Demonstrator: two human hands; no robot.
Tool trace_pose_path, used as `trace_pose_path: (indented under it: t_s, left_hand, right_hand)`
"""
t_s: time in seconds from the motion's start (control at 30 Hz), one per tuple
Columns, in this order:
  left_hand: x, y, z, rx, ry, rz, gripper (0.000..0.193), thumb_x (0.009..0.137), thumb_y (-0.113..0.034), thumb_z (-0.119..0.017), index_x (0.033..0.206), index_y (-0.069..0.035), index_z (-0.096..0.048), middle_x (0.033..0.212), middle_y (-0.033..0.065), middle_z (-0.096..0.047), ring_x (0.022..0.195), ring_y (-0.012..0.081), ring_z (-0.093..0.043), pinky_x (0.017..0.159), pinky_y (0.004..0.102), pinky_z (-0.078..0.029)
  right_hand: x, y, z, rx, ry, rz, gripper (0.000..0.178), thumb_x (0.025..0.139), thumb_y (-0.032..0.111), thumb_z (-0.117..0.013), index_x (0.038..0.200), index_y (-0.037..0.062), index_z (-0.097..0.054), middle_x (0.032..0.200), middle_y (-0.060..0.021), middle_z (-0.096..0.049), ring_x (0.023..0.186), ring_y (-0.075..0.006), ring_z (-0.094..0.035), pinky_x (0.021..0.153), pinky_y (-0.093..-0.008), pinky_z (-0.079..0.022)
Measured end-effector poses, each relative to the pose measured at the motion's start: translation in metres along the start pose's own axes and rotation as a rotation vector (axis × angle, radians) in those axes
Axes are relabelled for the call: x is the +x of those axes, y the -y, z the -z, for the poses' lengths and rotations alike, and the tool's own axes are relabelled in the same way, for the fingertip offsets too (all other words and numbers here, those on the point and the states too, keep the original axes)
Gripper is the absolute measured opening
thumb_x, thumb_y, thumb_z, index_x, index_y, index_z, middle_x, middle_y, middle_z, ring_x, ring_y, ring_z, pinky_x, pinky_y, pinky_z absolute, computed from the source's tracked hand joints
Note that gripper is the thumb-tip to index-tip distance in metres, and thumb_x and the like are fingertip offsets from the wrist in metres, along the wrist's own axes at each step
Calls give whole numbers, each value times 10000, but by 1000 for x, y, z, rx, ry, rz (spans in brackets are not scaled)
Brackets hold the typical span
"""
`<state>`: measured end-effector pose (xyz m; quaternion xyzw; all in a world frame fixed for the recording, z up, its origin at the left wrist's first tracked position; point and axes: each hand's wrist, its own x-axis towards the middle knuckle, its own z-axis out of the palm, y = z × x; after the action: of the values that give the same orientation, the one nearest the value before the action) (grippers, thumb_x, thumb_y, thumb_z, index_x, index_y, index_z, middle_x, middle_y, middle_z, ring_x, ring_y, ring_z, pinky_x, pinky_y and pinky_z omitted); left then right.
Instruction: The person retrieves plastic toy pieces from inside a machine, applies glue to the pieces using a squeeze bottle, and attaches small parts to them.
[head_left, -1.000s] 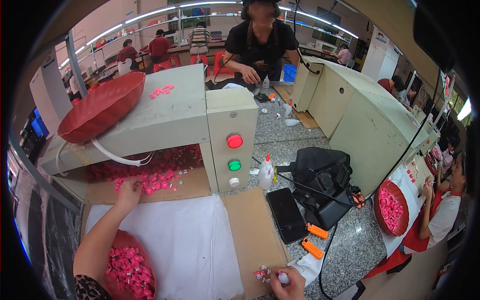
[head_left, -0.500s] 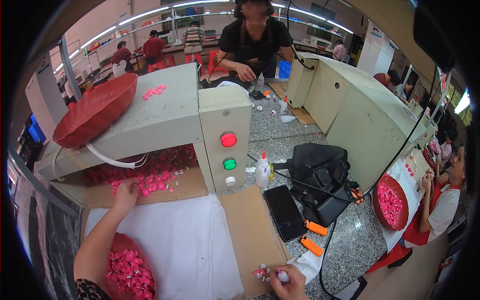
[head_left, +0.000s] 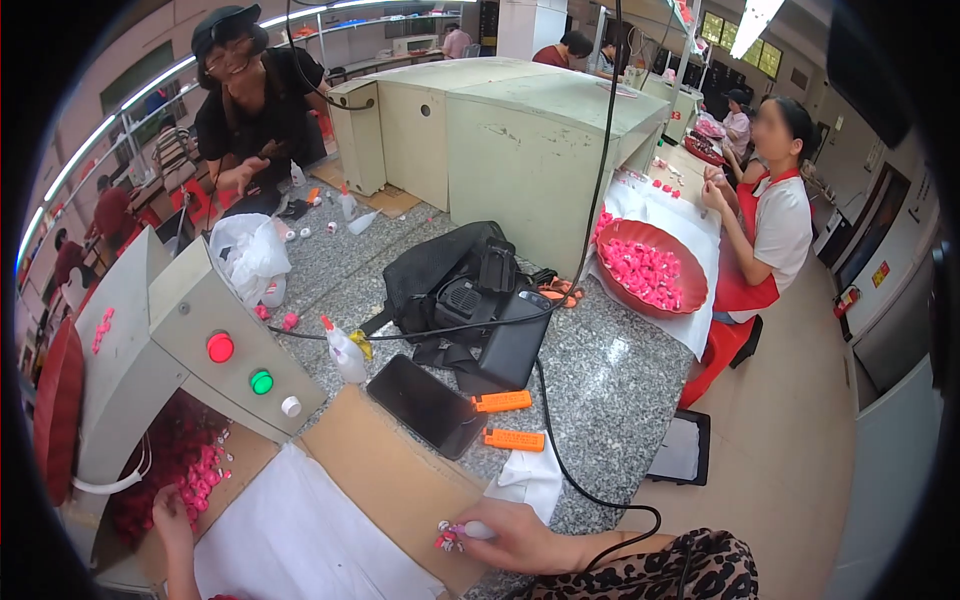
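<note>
My left hand reaches into the opening of a pale metal machine, at the edge of a heap of small pink pieces. Its fingers are drawn together; whatever they grip is too small to make out. At the lower middle, my right hand is closed around a small whitish squeeze bottle with a purplish tip. That tip points at a little cluster of pink and white pieces on brown cardboard. White cloth or paper lies between my hands.
Two orange lighters, a black phone, a white bottle and a black bag lie on the granite table. A black cable runs near my right forearm. Co-workers sit at right and stand across, beside a red bowl of pink pieces.
The view has swung to the right, so the machine now appears farther left and tilted. My left hand stays by the pink heap; my right still holds the bottle by the cluster.
</note>
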<state>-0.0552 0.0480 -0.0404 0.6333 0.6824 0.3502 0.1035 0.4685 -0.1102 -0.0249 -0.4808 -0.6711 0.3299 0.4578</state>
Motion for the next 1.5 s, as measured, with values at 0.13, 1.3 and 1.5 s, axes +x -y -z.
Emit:
trace_pose_path:
  t_s: [0.13, 1.3, 1.5]
  left_hand:
    - [-15, -12, 20, 212, -107, -130, 180, 768, 23, -462, 921, 22, -557, 898, 127, -579, 844, 200, -553, 759, 291, -430]
    - [49, -77, -51, 620, -47, -207, 284, 825, -225, -461, 1029, -42, -536, 1129, 185, -452, 1043, 351, -413, 902, 418, -333]
    - [131, -89, -83, 775, -55, -120, 320, 817, -197, -438, 1065, -2, -490, 1134, 209, -447, 1049, 381, -417, 898, 421, -345]
  right_hand:
    - [12, 11, -2, 41, 64, -55, 209, 695, 45, -630, 896, 32, -576, 779, -94, -586, 678, -178, -582, 592, -248, -463]
    - [8, 4, -10, 9, -3, -206, 116, 777, -17, -566, 884, -23, -523, 794, -95, -561, 680, -137, -543, 612, -220, -447]
    - [17, 12, -5, -145, -22, -142, 148, 740, 3, -606, 874, -7, -544, 774, -94, -561, 677, -156, -535, 611, -241, -432]
